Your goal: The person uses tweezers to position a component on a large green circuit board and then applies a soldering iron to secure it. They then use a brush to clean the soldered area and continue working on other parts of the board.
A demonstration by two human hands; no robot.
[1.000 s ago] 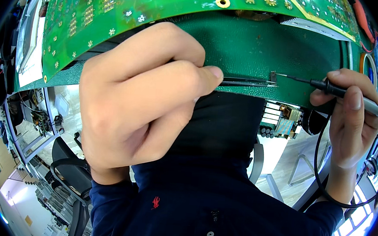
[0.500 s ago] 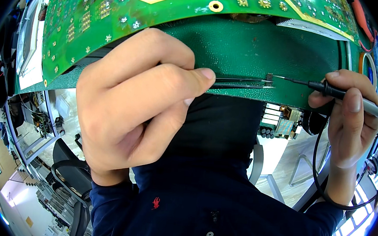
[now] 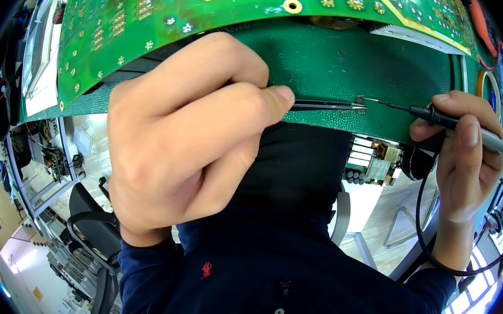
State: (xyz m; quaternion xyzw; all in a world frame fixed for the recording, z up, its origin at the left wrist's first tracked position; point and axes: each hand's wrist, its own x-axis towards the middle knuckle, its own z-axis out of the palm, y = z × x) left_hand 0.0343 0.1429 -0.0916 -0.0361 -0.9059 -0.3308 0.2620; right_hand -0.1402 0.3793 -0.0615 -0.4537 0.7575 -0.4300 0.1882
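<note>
In my left hand (image 3: 185, 134), the thumb and finger pinch a pair of black tweezers (image 3: 320, 105) that point to the right. Their tips meet at a tiny dark chip (image 3: 360, 100) with pins along its side, low over the green mat (image 3: 330, 63). My right hand (image 3: 465, 144) is closed round a soldering iron (image 3: 437, 119) with a dark grip and a cable looping down. The iron's thin tip reaches left and touches or nearly touches the chip; which of the two I cannot tell.
A large green circuit board (image 3: 228, 4) spans the far side above my hands. A smaller board with components (image 3: 375, 161) lies below the mat's near edge. Red probe leads (image 3: 481, 21) and a tape roll (image 3: 490, 87) are at the far right. A black chair (image 3: 90, 215) stands lower left.
The tweezers' two arms have come together, where before they were apart around the chip. My left hand has shifted slightly right; my right hand and the iron have hardly moved.
</note>
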